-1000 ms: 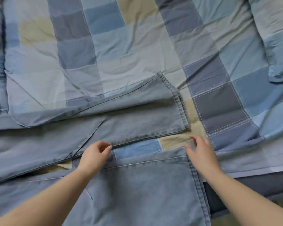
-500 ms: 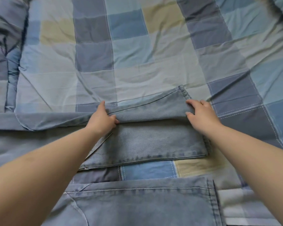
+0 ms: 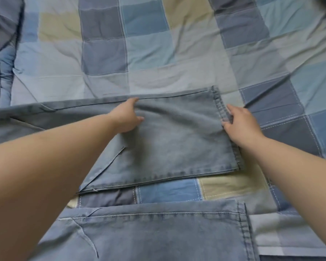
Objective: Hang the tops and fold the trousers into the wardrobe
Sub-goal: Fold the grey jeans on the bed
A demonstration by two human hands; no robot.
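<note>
Both hands pinch the far trouser leg [image 3: 173, 140], its long axis running leftward from the hem: left hand [image 3: 127, 117] mid-leg, right hand [image 3: 237, 121] at the hem.

Support: bed w/ patchwork check quilt [image 3: 173, 59], blue/grey/beige squares. My denim trousers [image 3: 177, 144] lie flat directly on it, both legs spread.
</note>
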